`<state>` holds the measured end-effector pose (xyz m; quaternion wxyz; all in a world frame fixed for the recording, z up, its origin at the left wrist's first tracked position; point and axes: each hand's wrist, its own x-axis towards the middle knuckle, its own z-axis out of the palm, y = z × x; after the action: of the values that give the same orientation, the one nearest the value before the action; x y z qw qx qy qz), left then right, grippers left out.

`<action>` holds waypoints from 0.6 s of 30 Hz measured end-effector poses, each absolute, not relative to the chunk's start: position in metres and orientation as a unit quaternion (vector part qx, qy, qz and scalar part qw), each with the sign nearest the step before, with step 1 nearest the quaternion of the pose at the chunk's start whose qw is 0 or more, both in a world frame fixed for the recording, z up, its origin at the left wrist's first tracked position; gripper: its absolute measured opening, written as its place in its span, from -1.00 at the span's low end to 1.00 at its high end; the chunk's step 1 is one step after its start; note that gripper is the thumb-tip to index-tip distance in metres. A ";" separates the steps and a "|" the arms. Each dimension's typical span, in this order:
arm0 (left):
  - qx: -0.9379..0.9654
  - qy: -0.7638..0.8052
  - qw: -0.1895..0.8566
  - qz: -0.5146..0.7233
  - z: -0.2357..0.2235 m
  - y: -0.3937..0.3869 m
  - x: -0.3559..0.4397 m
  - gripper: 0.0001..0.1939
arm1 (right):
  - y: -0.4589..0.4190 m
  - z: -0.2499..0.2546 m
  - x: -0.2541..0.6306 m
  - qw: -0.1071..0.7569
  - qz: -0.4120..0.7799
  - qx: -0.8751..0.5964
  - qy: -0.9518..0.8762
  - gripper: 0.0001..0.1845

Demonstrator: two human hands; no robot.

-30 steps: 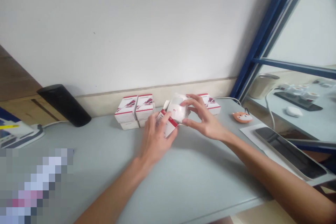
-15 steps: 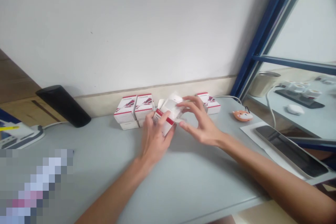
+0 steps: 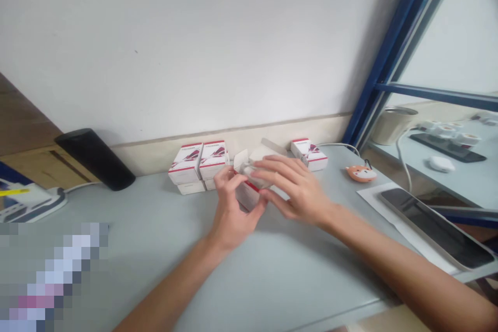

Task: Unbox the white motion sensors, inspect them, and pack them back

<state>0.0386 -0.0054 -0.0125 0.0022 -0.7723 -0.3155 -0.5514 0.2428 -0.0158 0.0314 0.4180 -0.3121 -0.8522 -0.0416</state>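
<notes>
My left hand (image 3: 233,207) is closed around a small white-and-red carton (image 3: 247,195), which stands tilted with its top flaps (image 3: 268,149) up. At the carton's mouth is a white item in clear plastic (image 3: 249,170), mostly covered by fingers. My right hand (image 3: 290,187) has its fingers curled over this item, and its thumb touches the carton's near edge beside my left thumb. What the plastic holds cannot be made out.
Several matching cartons (image 3: 187,161) are stacked left of my hands against the wall. Another carton (image 3: 311,154) stands to the right, near an orange animal-faced case (image 3: 361,172). A long dark-topped device (image 3: 436,228) lies on white paper. A black cylinder (image 3: 95,158) leans at left.
The white plastic-wrapped item has moved down into the carton's mouth. My right hand has come in over it, and the carton's flaps now show standing up.
</notes>
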 end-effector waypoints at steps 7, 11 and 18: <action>-0.773 -0.327 -0.017 -0.544 -0.018 -0.005 0.041 -0.21 | -0.016 0.035 0.245 0.516 0.033 -0.397 -0.758 -0.50; -0.731 -0.337 -0.021 -0.593 -0.024 0.005 0.038 -0.09 | -0.019 0.026 0.235 0.523 0.086 -0.426 -0.733 -0.63; -0.730 -0.380 -0.083 -0.561 -0.009 -0.001 0.038 -0.46 | -0.022 0.028 0.230 0.473 0.248 -0.403 -0.743 -0.63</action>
<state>0.0376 -0.0009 -0.0088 -0.0834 -0.7304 -0.3805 -0.5611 0.2301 -0.0216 0.0277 0.4734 -0.4033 -0.7428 0.2480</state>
